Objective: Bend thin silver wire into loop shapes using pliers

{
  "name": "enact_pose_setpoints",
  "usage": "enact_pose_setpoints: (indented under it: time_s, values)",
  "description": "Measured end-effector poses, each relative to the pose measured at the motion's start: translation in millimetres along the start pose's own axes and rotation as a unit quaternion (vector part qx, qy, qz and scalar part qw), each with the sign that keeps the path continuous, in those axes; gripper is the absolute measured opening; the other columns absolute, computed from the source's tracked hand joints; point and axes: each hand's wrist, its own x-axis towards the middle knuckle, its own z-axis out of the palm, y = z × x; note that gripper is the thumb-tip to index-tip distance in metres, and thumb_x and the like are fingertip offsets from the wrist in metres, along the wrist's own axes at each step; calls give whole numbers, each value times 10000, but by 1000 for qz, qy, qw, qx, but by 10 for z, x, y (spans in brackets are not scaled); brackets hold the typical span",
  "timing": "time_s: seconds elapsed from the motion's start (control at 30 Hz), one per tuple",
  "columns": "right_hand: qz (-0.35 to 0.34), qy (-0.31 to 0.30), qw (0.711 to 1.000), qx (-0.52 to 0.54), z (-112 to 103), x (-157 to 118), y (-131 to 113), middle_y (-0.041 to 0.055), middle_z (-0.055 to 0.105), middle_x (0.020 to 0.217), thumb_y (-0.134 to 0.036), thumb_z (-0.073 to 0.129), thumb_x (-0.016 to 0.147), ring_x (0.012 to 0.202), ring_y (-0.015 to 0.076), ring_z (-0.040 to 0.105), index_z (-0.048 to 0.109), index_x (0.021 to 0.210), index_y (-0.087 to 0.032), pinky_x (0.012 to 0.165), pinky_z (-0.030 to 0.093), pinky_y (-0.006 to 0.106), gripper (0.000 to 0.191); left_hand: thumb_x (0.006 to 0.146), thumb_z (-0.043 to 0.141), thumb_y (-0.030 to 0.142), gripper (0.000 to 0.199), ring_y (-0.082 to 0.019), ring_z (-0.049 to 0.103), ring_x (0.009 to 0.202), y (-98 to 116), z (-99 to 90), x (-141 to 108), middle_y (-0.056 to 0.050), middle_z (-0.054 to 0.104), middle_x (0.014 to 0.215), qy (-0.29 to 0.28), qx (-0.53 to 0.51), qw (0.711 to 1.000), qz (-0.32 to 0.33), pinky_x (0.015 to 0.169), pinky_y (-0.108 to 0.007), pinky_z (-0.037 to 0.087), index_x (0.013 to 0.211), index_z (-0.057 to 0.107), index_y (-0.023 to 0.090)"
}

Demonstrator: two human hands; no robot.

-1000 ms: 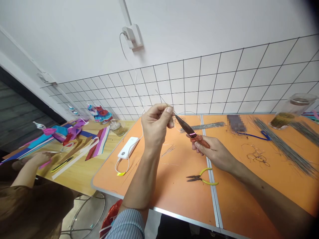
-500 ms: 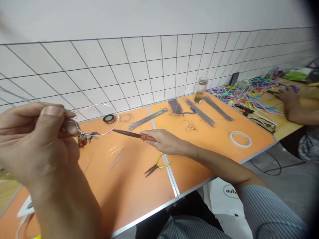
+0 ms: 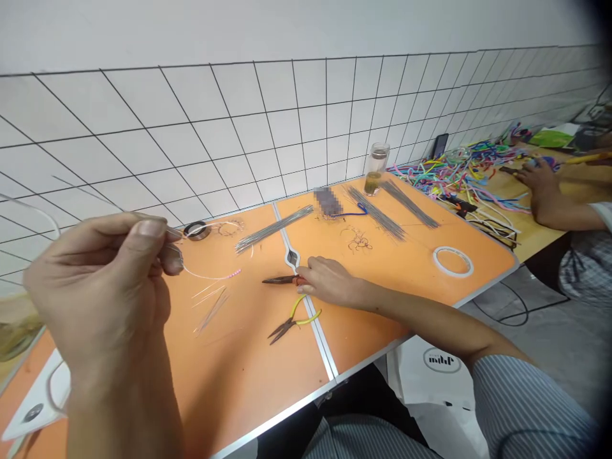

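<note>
My left hand (image 3: 100, 280) fills the lower left, its thumb and fingers pinching a thin bare wire (image 3: 210, 276). The wire curves out to the right and carries pink beads (image 3: 234, 274). My right hand (image 3: 329, 282) rests low over the orange table (image 3: 248, 357), closed on the orange handle of a dark pointed tool (image 3: 280, 279). The tool's tip points left and stands apart from the beads. Long-nose pliers with yellow grips (image 3: 289, 324) lie just below my right hand, not touching it.
Bundles of grey wire (image 3: 375, 213) and a white tape roll (image 3: 452, 261) lie on the table. A dark tape roll (image 3: 196, 230) sits at its back edge. At right, a co-worker's hand (image 3: 538, 182) works among colourful strands (image 3: 454, 172).
The view has swung right since the oldest frame. My hands have drawn apart, and the tool has left the wire. My right hand now sits lower, and the reddish cluster beside my left fingers is hidden.
</note>
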Motion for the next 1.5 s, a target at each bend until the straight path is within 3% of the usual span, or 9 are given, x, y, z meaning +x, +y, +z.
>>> enact_pose_setpoints:
  time_s: [0.07,0.23,0.43,0.67,0.93,1.1,1.23,1.5]
  values:
    - [1,-7,1000,-13,18,-28,26,154,689,1130,-443,602,1105,1043,305,667,734,1271,-177,785,435,361,340,745,857,108,127,-112,586,482,-100,-4,-84,-17,721,701,-10,-25,999,-26,430,-260,418,833,765,104]
    - [-5,0,1000,-26,78,-31,103,150,690,1135,-458,581,1112,1038,294,656,734,1230,-172,799,436,368,344,820,847,145,77,-86,568,506,-465,37,-418,-25,752,765,-52,-10,985,-167,501,-243,437,853,779,130]
    - [-40,14,999,-25,144,-23,216,130,682,1145,-458,567,1121,1038,276,625,721,1238,-197,834,437,371,325,812,906,364,225,-76,548,511,-929,120,-846,-17,725,759,-131,-34,945,-299,502,-214,439,843,799,168]
    - [-93,35,995,-8,215,-103,347,111,667,1146,-456,523,1141,1039,268,591,675,1248,-187,897,443,390,327,737,975,456,328,-75,535,533,-1229,-69,-978,-23,716,772,-116,-13,920,-375,504,-195,461,810,811,182]
    - [-114,71,991,3,350,-146,393,86,647,1163,-383,596,1090,1025,275,546,583,1289,-198,859,401,413,272,703,990,496,363,-75,525,526,-1334,-171,-986,-22,703,745,-101,20,905,-413,515,-189,479,830,834,194]
    - [-111,64,992,6,317,-154,360,70,645,1126,-409,496,1146,991,265,531,569,1260,-198,821,368,420,250,707,975,545,399,-79,510,520,-1216,-97,-1012,-13,678,722,-105,47,898,-425,515,-196,468,809,823,191]
    - [-109,52,993,10,310,-165,350,69,649,1141,-435,483,1154,994,266,530,568,1265,-202,823,363,422,272,733,964,537,380,-73,492,543,-1128,-33,-1031,2,663,727,-72,54,897,-434,540,-183,457,842,820,203]
    - [-107,49,993,14,310,-169,357,75,665,1162,-435,526,1139,1005,270,540,571,1284,-197,822,357,423,283,740,950,557,380,-92,506,521,-1229,-176,-1013,-26,685,749,-123,53,891,-433,532,-219,488,808,820,207]
